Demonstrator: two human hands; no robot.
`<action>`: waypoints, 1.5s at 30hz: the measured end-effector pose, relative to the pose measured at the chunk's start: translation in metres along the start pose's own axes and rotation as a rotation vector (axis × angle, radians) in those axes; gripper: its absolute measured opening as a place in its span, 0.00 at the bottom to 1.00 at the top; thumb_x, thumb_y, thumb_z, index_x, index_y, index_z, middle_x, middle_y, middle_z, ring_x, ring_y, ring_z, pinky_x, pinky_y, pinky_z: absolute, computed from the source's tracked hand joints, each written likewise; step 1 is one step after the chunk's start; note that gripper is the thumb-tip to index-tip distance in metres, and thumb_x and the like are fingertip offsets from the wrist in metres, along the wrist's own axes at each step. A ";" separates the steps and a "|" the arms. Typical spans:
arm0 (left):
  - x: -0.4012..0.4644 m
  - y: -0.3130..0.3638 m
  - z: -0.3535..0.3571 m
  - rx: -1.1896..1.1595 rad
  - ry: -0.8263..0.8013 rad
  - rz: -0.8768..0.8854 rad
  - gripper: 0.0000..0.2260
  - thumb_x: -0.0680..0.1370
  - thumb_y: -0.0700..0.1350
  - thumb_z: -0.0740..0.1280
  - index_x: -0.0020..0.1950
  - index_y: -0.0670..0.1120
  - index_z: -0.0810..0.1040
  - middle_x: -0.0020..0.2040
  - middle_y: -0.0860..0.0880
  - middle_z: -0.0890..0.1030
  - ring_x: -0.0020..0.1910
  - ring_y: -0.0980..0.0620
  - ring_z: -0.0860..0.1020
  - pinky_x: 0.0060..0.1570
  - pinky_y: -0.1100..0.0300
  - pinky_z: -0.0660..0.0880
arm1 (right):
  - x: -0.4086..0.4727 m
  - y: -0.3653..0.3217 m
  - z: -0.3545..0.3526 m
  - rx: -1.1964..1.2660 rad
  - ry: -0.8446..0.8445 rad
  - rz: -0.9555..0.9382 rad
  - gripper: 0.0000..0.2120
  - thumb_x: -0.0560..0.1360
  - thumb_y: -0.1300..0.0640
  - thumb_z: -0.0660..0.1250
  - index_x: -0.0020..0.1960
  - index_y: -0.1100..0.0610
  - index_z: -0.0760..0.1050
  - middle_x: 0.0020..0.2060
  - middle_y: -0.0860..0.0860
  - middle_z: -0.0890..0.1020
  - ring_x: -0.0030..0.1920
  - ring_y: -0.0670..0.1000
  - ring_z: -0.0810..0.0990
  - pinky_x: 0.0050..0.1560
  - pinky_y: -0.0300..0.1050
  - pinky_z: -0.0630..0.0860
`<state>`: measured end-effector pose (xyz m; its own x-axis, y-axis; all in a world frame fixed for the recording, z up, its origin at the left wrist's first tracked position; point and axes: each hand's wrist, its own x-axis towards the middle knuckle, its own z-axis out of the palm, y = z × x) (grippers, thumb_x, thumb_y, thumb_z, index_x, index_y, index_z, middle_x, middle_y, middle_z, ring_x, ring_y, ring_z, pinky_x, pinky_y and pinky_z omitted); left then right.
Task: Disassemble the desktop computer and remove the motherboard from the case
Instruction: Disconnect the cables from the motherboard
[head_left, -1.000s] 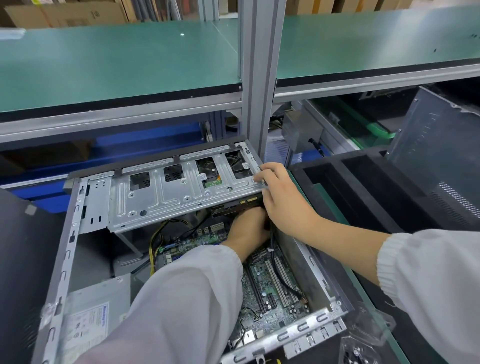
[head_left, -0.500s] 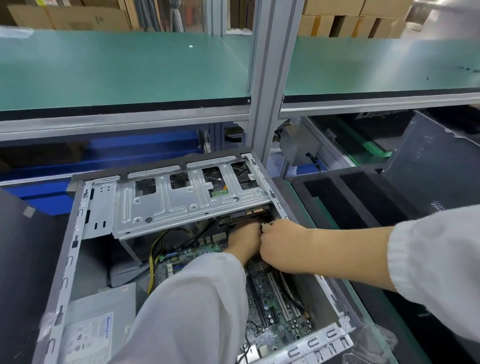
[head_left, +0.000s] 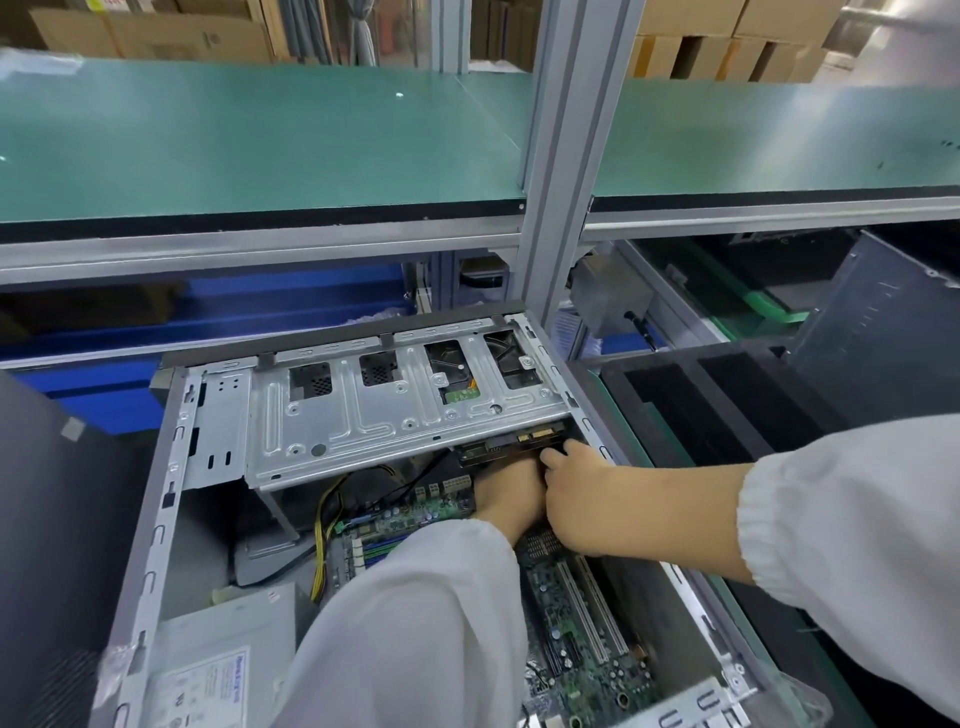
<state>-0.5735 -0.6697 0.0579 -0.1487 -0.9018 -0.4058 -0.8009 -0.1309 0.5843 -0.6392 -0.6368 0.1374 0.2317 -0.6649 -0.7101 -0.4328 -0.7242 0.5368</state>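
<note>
Green motherboard, a stiff but fragile circuit board best held by its edges, lies flat in the grey steel case under the silver drive cage; left hand and right hand reach beneath it, grips hidden.

The case is bare grey sheet metal with a dull sheen; the drive cage inside it is brighter stamped metal, ribbed and smooth. Below the cage, the motherboard is matt green board. Above the case, the shelf has a smooth green mat. The sleeves are white cloth.
</note>
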 end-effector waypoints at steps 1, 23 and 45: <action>0.000 0.000 -0.001 0.038 -0.035 0.000 0.13 0.78 0.42 0.58 0.33 0.48 0.66 0.34 0.50 0.70 0.40 0.46 0.72 0.34 0.60 0.63 | 0.001 0.001 0.001 -0.015 -0.001 -0.013 0.20 0.79 0.51 0.60 0.69 0.54 0.68 0.69 0.55 0.67 0.67 0.55 0.58 0.61 0.47 0.61; -0.098 -0.057 -0.062 0.586 0.034 0.230 0.24 0.81 0.59 0.53 0.70 0.43 0.64 0.67 0.43 0.68 0.69 0.44 0.64 0.73 0.49 0.54 | 0.057 -0.025 -0.002 -0.184 0.090 -0.013 0.17 0.77 0.62 0.59 0.65 0.58 0.74 0.61 0.52 0.77 0.59 0.57 0.77 0.35 0.45 0.74; -0.086 -0.069 -0.065 0.457 -0.382 -0.022 0.30 0.82 0.61 0.43 0.79 0.47 0.41 0.79 0.44 0.42 0.78 0.46 0.41 0.75 0.48 0.39 | 0.068 -0.014 0.012 -0.103 0.123 0.029 0.17 0.76 0.63 0.62 0.64 0.59 0.73 0.59 0.54 0.78 0.57 0.56 0.78 0.40 0.48 0.73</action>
<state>-0.4674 -0.6095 0.0980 -0.2594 -0.6778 -0.6879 -0.9620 0.1189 0.2456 -0.6272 -0.6697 0.0759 0.3281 -0.6985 -0.6360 -0.3506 -0.7152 0.6047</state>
